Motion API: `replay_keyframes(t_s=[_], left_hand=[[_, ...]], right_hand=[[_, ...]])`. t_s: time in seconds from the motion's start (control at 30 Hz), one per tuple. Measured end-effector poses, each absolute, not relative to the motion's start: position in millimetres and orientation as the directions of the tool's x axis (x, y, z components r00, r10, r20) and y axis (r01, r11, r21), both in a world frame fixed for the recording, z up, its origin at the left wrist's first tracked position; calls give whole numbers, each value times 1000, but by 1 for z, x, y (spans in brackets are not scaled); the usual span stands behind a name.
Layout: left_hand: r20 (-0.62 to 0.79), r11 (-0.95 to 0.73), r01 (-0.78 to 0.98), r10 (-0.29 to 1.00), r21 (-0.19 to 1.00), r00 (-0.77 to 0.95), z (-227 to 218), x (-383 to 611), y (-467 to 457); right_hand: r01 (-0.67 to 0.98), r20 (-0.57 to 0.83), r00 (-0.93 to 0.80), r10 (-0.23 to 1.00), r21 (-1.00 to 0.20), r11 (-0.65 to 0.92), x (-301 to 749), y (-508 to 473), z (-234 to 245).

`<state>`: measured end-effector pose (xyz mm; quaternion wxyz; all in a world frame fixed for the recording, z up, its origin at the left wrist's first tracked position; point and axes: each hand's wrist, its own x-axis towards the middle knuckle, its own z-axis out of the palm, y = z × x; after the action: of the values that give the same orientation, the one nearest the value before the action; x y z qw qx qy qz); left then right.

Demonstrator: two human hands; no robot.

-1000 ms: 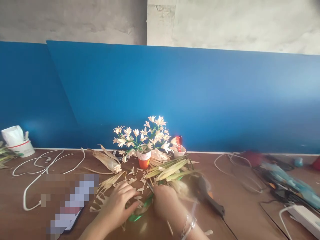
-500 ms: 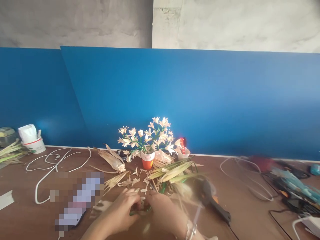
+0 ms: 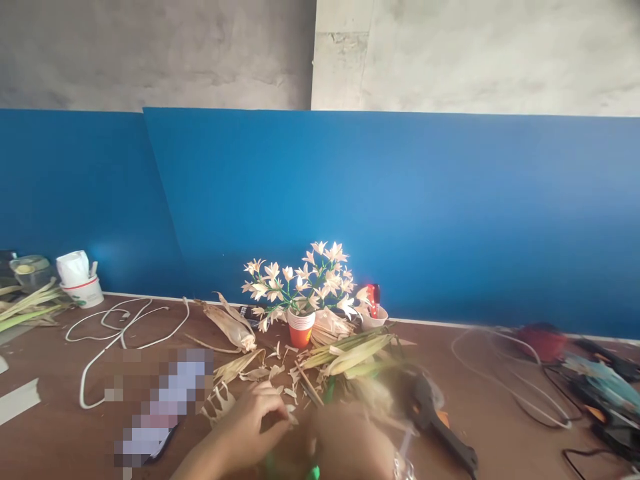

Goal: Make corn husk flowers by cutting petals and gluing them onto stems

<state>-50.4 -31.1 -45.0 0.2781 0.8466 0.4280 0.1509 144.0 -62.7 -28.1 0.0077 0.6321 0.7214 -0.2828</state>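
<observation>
My left hand [image 3: 253, 420] is low in the middle of the view. Its fingers are pinched together towards the right, near small pale husk scraps [image 3: 287, 393]; what they grip is too small to name. Close beside it, my right hand [image 3: 345, 443] is smeared by motion and its fingers do not show. A bit of something green [image 3: 313, 473] shows just below the two hands. Behind them stands an orange paper cup [image 3: 301, 329] with a bunch of pale husk flowers [image 3: 300, 280]. Long green-yellow husk leaves [image 3: 353, 350] lie to its right.
A black glue gun [image 3: 443, 423] lies right of my hands on the brown table [image 3: 500, 413]. A dried corn husk [image 3: 233, 327], white cables [image 3: 117, 330], a white cup [image 3: 83, 290], a bowl holding something red [image 3: 373, 310] and blurred tools [image 3: 595, 390] surround them. A blue board [image 3: 400, 213] backs the table.
The view has tilted up and to the left. My hands have dropped lower in the picture and come closer together. The right hand is now more blurred.
</observation>
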Motion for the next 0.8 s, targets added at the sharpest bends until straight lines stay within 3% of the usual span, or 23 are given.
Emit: replay_keyframes(t_s=[0.17, 0.4, 0.6, 0.7, 0.8], left_hand=[[174, -508, 647, 843, 569, 509, -59, -52, -21], [459, -404, 732, 877, 549, 140, -67, -85, 17], [389, -334, 789, 912, 516, 131, -66, -96, 29], [338, -351, 802, 920, 484, 199, -63, -86, 24], [289, -368, 801, 923, 472, 253, -59, -73, 20]], right_hand=[[915, -360, -237, 903, -395, 83, 148, -63, -34], [891, -287, -260, 922, -439, 114, 151, -60, -40], [916, -245, -271, 931, -364, 171, 151, -56, -36], [902, -253, -293, 922, -394, 178, 149, -59, -33], [895, -348, -249, 904, -439, 78, 143, -64, -33]])
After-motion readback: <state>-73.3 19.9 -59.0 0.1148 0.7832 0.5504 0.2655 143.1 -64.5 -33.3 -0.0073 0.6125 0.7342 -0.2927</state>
